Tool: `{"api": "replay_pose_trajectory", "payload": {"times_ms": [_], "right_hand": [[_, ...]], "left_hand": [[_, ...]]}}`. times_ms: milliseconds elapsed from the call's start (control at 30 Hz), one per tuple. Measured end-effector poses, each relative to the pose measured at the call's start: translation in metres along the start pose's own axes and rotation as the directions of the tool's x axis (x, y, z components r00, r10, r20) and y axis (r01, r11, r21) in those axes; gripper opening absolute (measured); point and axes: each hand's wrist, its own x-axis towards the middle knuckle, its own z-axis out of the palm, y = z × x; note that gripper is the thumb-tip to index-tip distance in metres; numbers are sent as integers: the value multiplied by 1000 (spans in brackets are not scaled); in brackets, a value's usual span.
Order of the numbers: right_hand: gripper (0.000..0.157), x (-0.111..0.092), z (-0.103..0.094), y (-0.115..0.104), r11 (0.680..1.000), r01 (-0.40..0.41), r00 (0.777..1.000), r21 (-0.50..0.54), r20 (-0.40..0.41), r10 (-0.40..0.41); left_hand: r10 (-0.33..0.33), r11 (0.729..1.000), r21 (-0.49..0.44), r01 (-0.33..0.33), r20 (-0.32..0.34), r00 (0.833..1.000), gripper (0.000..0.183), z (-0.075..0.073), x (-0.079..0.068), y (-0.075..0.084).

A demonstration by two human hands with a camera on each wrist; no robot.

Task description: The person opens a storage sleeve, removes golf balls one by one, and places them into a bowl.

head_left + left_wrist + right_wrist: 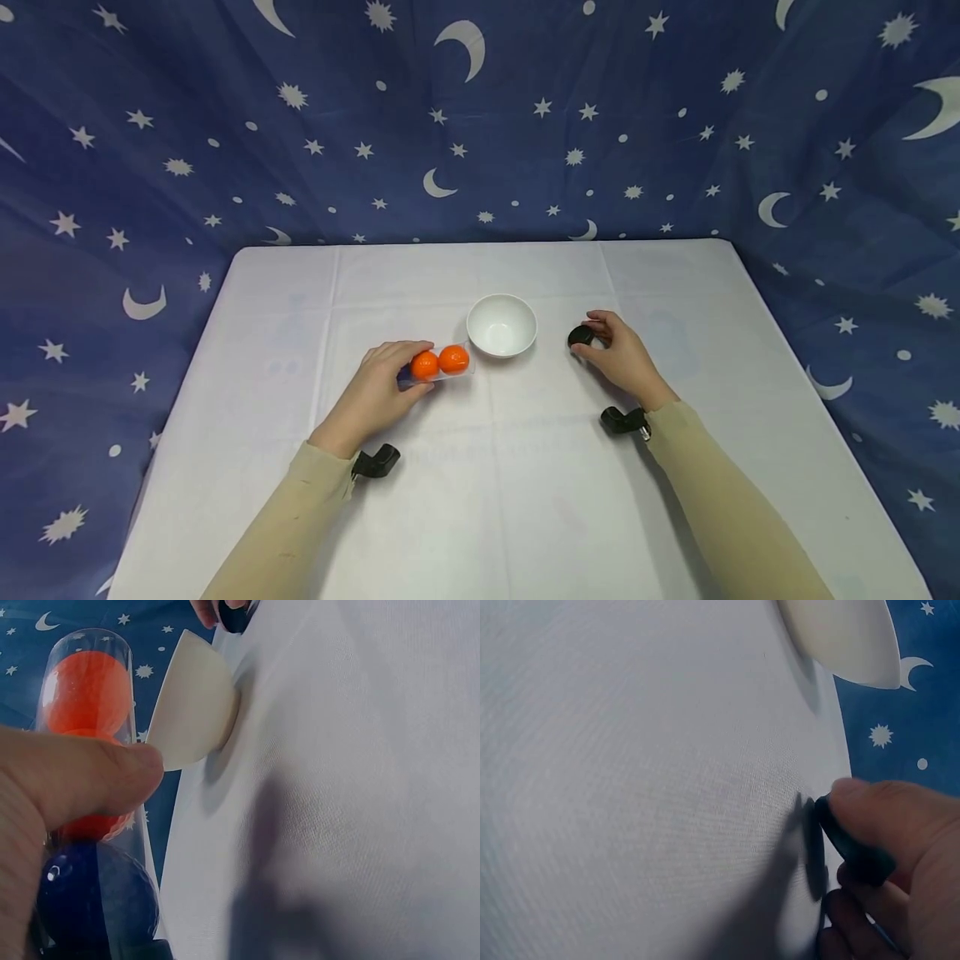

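Observation:
My left hand (381,390) grips a clear plastic tube (112,637) between thumb and fingers. Two orange balls (453,359) show through its right end, beside the bowl. Nearer the palm is a dark blue ball (97,896) with a dimpled surface, best seen in the left wrist view. On the other side of the bowl, my right hand (621,354) pinches a small round black cap (581,336) just above the tabletop. Its thumb presses the near side in the right wrist view, and the fingers hide part of it.
A white bowl (502,327) stands upright between the hands, close to the tube's end. White cloth covers the table (495,500). Behind it and at the sides hangs a blue curtain (510,108) with moons and stars. Black camera mounts sit at both wrists.

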Motion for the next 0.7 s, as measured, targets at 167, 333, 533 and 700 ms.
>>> {"api": "replay_pose_trajectory", "payload": {"times_ms": [167, 333, 533, 700], "right_hand": [[68, -2, 0, -2, 998, -13, 1000, -68, 9, 14], [63, -3, 4, -3, 992, -8, 1000, -129, 9, 9], [66, -5, 8, -9, 984, -9, 999, -181, 35, 15], [71, -9, 9, -22, 992, 22, 1000, -122, 3, -22]], "left_hand": [[-10, 1000, -10, 10, 9, 1000, 56, 0, 0, 2], [-9, 1000, -1, 9, -5, 1000, 56, 0, -3, 2], [-13, 1000, 21, 14, -31, 999, 57, -1, -6, 0], [0, 1000, 16, 0, -39, 999, 55, -3, -5, -1]]}}
